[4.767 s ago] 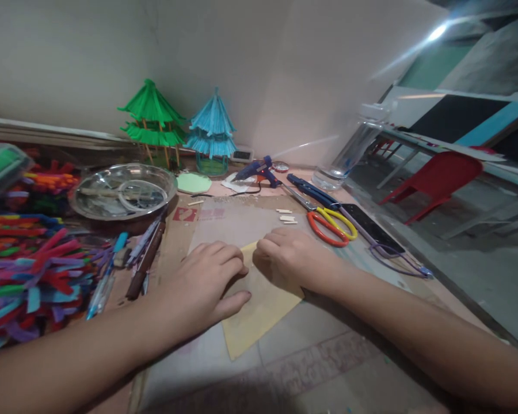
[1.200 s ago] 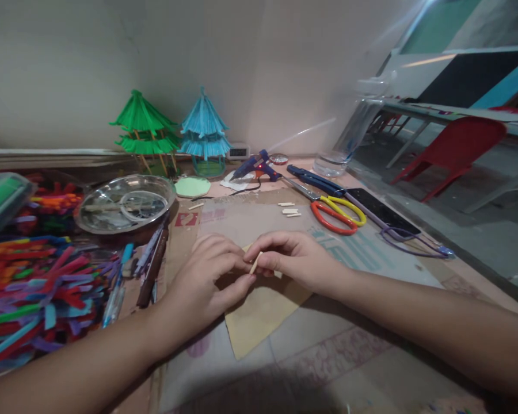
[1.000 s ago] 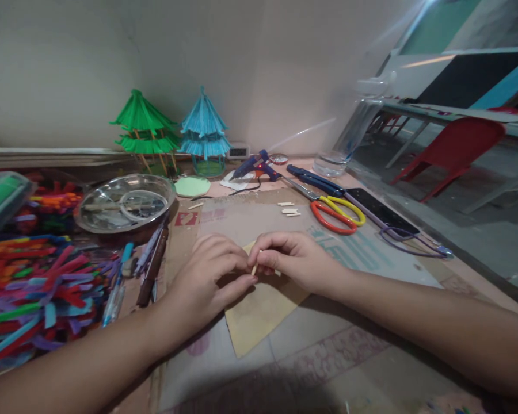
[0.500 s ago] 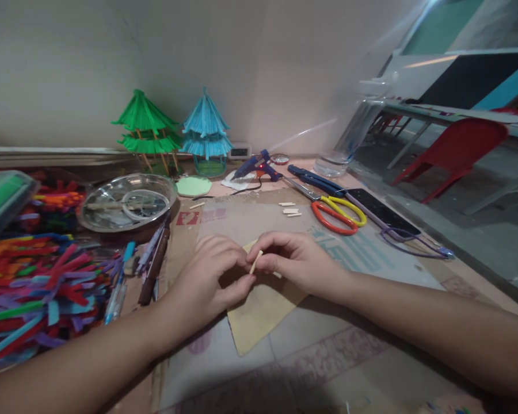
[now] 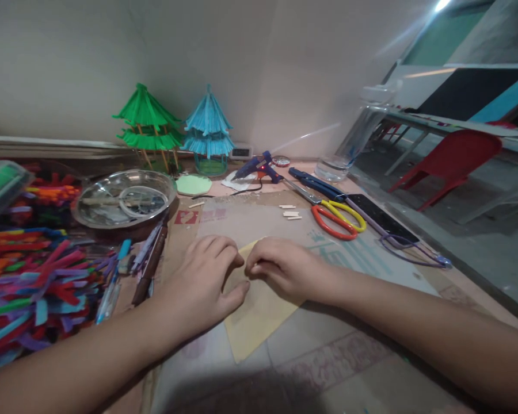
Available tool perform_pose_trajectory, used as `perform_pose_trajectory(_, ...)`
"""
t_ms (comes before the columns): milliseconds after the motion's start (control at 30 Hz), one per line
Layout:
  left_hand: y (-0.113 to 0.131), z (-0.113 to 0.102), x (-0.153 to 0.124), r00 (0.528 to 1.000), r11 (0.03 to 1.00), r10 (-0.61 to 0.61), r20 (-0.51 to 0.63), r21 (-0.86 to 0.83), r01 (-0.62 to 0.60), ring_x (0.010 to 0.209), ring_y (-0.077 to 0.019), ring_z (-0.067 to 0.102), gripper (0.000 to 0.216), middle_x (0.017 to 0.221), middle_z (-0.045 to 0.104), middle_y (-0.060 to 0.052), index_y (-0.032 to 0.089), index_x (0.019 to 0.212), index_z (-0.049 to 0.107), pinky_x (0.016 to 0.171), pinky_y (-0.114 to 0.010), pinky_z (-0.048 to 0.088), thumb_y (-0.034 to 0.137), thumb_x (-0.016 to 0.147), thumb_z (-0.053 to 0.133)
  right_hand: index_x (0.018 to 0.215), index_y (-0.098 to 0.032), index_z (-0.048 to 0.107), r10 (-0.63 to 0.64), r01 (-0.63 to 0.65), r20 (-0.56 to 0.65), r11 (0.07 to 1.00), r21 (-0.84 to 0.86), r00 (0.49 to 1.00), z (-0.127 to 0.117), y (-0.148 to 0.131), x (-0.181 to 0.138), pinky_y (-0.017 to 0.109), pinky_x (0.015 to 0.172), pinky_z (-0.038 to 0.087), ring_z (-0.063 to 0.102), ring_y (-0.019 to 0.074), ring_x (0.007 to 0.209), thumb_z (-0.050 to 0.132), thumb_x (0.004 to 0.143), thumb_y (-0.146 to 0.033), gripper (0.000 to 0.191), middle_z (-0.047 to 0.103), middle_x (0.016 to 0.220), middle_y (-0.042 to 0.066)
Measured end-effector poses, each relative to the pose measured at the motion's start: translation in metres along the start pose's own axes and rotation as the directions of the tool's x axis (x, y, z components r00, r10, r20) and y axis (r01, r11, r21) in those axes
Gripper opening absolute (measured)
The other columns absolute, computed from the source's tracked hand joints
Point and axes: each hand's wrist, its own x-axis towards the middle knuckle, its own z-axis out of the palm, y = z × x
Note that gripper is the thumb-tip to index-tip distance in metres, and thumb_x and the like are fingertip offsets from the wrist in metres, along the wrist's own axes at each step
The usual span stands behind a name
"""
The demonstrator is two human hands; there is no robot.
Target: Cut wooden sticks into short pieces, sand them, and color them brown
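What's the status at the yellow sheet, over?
Left grip open; right grip curled, contents unclear. Sheet partly beneath both. Sticks, scissors beyond, off the sheet.

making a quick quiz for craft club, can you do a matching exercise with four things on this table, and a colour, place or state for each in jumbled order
1. yellow sheet
2. scissors
3. glue gun
4. flat many-sided piece

A. shows a small red light
B. pale green
C. partly covered by the left hand and right hand
D. one handle orange-red, the other yellow

Pairs: 1-C, 2-D, 3-A, 4-B
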Motion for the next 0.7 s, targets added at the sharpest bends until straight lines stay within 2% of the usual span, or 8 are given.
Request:
perform_pose_trajectory(100,-0.001,0.001,0.001,1.0,0.999,0.019,0.005,0.026,-0.019,0.099,-0.0282,0.053,0.012,0.099,0.059,-0.009,0.017,0.088,0.057,0.087,-0.046,0.045,0.025,0.08,0.059,0.083,-0.017,0.061,-0.126,0.129,0.037,0.986,-0.103,0.991,0.005,0.0,0.004,0.028,0.072,0.045,0.06,0.0165,0.079,0.053,0.087,-0.008,0.013,0.067,0.084,0.006)
perform_pose_trajectory(267,-0.002,0.002,0.001,1.0,0.999,0.007,-0.008,0.04,-0.007,0.099,-0.0289,0.054,0.017,0.1,0.059,-0.008,0.016,0.091,0.059,0.087,-0.047,0.044,0.027,0.079,0.063,0.081,-0.016,0.061,-0.08,0.08,0.013,0.945,-0.316,0.997,-0.005,0.006,0.0,0.027,0.067,0.042,0.055,0.0166,0.074,0.053,0.087,-0.007,0.013,0.063,0.078,0.006)
perform_pose_trajectory(400,-0.001,0.002,0.0,1.0,0.999,0.017,0.012,0.027,-0.017,0.099,-0.0287,0.055,0.016,0.101,0.06,-0.008,0.016,0.09,0.058,0.089,-0.047,0.044,0.027,0.079,0.063,0.084,-0.015,0.064,-0.159,0.181,0.095,0.93,-0.32,0.983,-0.007,-0.002,-0.004,0.027,0.066,0.042,0.056,0.017,0.074,0.055,0.089,-0.011,0.011,0.064,0.077,0.006)
perform_pose_trajectory(467,-0.001,0.002,-0.001,1.0,1.0,0.015,0.014,0.022,-0.015,0.099,-0.0286,0.054,0.017,0.101,0.06,-0.008,0.016,0.09,0.057,0.089,-0.047,0.044,0.028,0.08,0.063,0.083,-0.016,0.065,-0.114,0.134,0.09,0.954,-0.267,0.989,-0.005,-0.006,-0.002,0.027,0.067,0.043,0.058,0.0169,0.075,0.059,0.088,-0.014,0.008,0.065,0.077,0.006)
perform_pose_trajectory(600,-0.001,0.003,-0.001,1.0,1.0,-0.012,0.005,-0.005,0.012,0.1,-0.0282,0.054,0.019,0.101,0.06,-0.007,0.018,0.092,0.056,0.089,-0.047,0.044,0.028,0.078,0.064,0.08,-0.018,0.066,0.125,-0.124,0.006,0.988,-0.094,0.992,-0.007,-0.008,0.001,0.026,0.069,0.047,0.063,0.0152,0.075,0.057,0.089,-0.012,0.013,0.069,0.078,0.004)
perform_pose_trajectory(700,-0.001,0.003,-0.002,1.0,1.0,-0.017,0.004,-0.022,0.017,0.1,-0.0281,0.053,0.019,0.101,0.059,-0.006,0.018,0.092,0.056,0.089,-0.047,0.044,0.027,0.077,0.064,0.088,-0.018,0.07,0.128,-0.128,0.024,0.992,-0.009,0.991,-0.013,-0.01,-0.001,0.026,0.072,0.049,0.067,0.0159,0.08,0.052,0.089,-0.008,0.02,0.074,0.087,0.005)
